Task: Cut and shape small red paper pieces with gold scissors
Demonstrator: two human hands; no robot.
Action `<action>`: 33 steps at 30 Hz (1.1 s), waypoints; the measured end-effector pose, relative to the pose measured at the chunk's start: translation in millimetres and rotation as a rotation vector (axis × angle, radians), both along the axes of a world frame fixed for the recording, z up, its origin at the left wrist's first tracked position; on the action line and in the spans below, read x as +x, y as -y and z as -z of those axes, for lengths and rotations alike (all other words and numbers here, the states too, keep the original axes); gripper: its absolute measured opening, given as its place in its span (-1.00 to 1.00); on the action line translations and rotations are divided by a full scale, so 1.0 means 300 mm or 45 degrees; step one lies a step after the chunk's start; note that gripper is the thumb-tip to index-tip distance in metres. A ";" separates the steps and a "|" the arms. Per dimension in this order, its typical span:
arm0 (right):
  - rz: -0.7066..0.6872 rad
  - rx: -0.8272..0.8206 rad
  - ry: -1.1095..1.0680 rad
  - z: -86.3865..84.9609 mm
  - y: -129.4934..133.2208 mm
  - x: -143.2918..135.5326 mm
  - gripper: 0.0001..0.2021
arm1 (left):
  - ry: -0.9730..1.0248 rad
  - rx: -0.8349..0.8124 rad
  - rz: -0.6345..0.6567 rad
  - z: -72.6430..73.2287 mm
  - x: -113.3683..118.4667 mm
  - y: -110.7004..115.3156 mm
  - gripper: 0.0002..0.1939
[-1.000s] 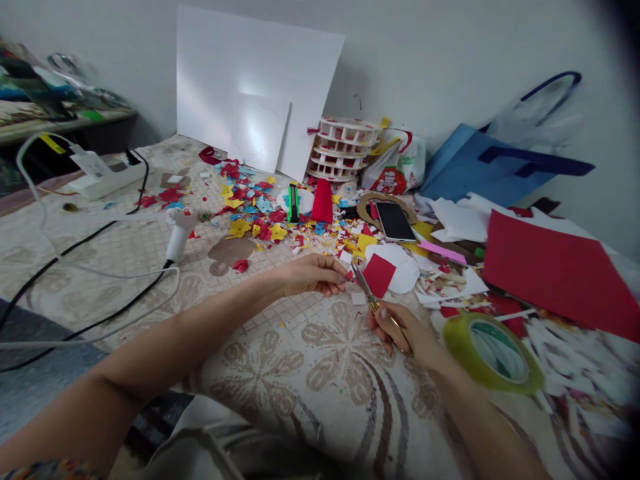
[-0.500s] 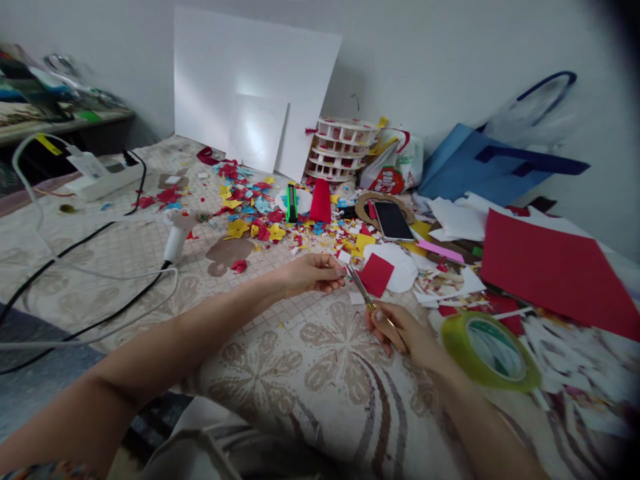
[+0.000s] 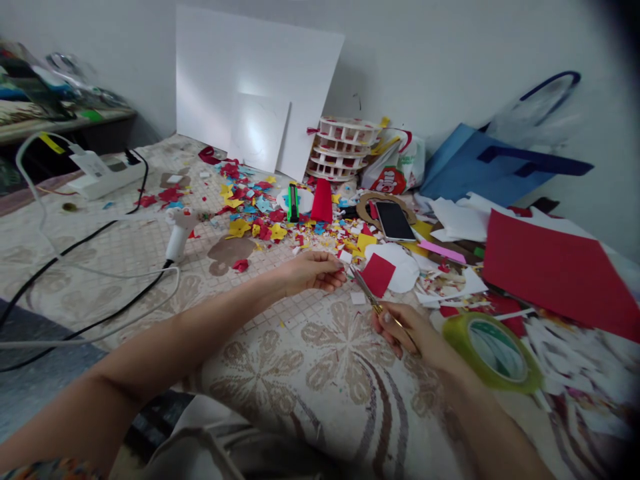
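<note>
My right hand [image 3: 407, 328] grips a pair of small scissors [image 3: 369, 293] with gold handles, blades pointing up and left. Their tips meet the fingertips of my left hand [image 3: 313, 273], which pinches a tiny paper scrap too small to make out. Just beyond the blades lie a red paper square [image 3: 379, 274] and a white paper circle [image 3: 405, 269]. A roll of green tape [image 3: 493, 352] sits on my right wrist.
Red, yellow and blue paper scraps [image 3: 260, 207] litter the patterned mat. A phone [image 3: 395, 220], a large red sheet [image 3: 553, 270], a blue bag [image 3: 480, 167], a white round stack [image 3: 345, 148], white boards [image 3: 255, 87], a glue gun [image 3: 177, 233] and cables lie around.
My right hand with the scissors has shifted slightly down and right. The left hand stays at the blade tips, and the red bit seen there a second ago no longer shows.
</note>
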State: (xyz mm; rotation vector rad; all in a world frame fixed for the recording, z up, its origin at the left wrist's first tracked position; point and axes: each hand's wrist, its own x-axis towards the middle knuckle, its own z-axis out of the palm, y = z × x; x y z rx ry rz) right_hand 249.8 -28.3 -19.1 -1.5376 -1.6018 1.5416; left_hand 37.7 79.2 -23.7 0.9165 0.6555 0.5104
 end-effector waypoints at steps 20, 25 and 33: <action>-0.102 0.073 0.210 0.042 0.000 0.017 -0.66 | 0.012 -0.116 -0.066 -0.013 0.008 0.018 -0.90; -0.119 0.152 0.283 0.031 0.000 0.012 -0.64 | 0.008 -0.115 -0.054 -0.013 0.008 0.017 -0.95; -0.215 0.287 0.530 -0.017 -0.006 -0.014 -0.59 | 0.015 -0.084 -0.039 -0.003 0.008 0.013 -0.91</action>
